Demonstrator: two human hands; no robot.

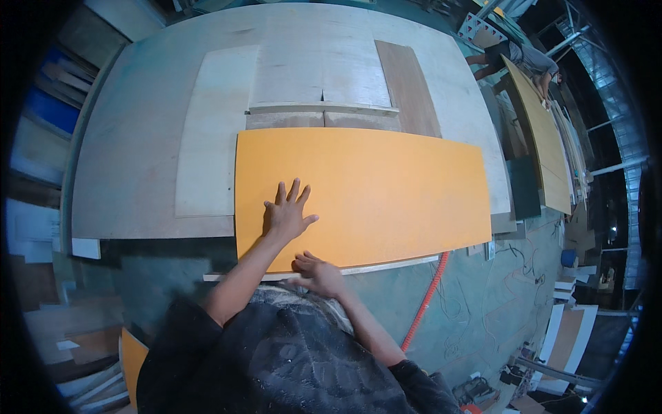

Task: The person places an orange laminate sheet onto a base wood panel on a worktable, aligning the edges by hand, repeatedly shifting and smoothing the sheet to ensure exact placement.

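A flat orange panel [386, 193] lies on the large pale worktable in front of me. My left hand [286, 215] is open on the panel's left part, its fingers spread and pointing away from me. Close to my body, my right hand [320, 274] is at the panel's near edge, its fingers loosely bent and apart, with nothing visible in them. Whether the right fingertips touch the edge I cannot tell. A pale strip [386, 267] shows below the panel's near edge.
The pale worktable [138, 152] extends left and beyond the panel, with thin boards [412, 83] on it. A red coiled hose [424, 303] hangs right of me. At the far right, a person [527, 58] bends over a tan board [541, 138]. Cables [469, 303] lie on the floor.
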